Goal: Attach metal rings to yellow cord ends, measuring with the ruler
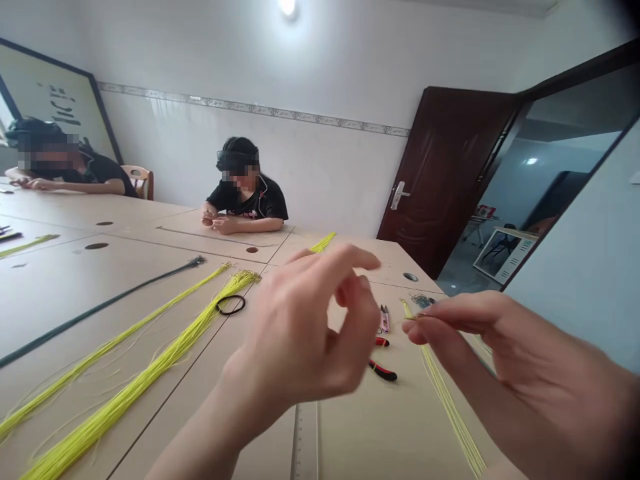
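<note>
My left hand [315, 320] is raised over the table, with its fingers bent and a gap between thumb and index finger. No object shows in it. To its right, my right hand [505, 360] pinches a thin yellowish strand [423, 316] between thumb and fingertip; only a small bit of it is visible. Below and behind the right hand lie several yellow cords [447, 400] with a dark-tipped bundle [423, 301] at their far end. Pliers with red and black handles [384, 371] and pink-handled thread snips [385, 319] lie between my hands, the pliers partly covered by my left hand.
A thick bundle of yellow cords [145, 383], a thinner yellow bundle [115, 343] and a dark green bundle [110, 303] stretch across the left side. A black ring [231, 305] rests by the thick bundle. A ruler [304, 443] lies in front. Two people sit across the table.
</note>
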`<state>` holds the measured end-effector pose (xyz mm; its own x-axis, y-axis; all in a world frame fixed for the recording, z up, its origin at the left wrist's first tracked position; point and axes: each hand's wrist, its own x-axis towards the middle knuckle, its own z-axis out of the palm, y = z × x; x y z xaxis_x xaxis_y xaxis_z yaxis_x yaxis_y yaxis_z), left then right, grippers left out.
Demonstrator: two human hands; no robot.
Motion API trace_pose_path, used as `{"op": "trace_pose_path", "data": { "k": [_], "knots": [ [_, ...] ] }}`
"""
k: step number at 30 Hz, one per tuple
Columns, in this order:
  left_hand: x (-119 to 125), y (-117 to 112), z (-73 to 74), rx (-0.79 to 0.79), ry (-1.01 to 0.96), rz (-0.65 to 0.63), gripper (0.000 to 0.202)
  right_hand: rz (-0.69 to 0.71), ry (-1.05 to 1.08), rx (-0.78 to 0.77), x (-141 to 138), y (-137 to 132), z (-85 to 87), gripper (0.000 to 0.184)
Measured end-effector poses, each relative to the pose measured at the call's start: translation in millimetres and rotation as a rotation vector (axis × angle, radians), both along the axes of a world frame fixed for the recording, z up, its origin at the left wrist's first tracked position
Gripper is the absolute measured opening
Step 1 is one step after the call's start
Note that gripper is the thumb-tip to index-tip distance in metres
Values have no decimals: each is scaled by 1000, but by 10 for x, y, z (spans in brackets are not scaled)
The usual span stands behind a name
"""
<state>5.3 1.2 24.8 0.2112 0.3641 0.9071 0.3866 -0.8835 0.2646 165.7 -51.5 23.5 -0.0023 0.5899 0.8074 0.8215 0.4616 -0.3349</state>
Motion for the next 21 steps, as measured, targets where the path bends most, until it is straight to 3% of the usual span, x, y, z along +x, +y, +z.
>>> {"op": "trace_pose_path", "data": {
  "k": [2,4,8,14,18,21],
  "knots": [
    [-10,34,52,-130,75,26,17,67,24,13,12,3,9,9],
    [-21,1,51,-190,141,-34,16,144,67,4,33,5,1,5],
    [5,-141,8,-203,198,-177,11,248,153,-43,60,-3,-28,2],
    [72,-181,-42,-85,123,-136,14,288,205,-51,63,-50,-9,7],
    [64,-178,-34,-141,99,-150,14,322,211,-36,60,-27,-28,4],
    [38,-191,3,-222,77,-258,14,355,173,73,64,21,-56,8]
  ]
}}
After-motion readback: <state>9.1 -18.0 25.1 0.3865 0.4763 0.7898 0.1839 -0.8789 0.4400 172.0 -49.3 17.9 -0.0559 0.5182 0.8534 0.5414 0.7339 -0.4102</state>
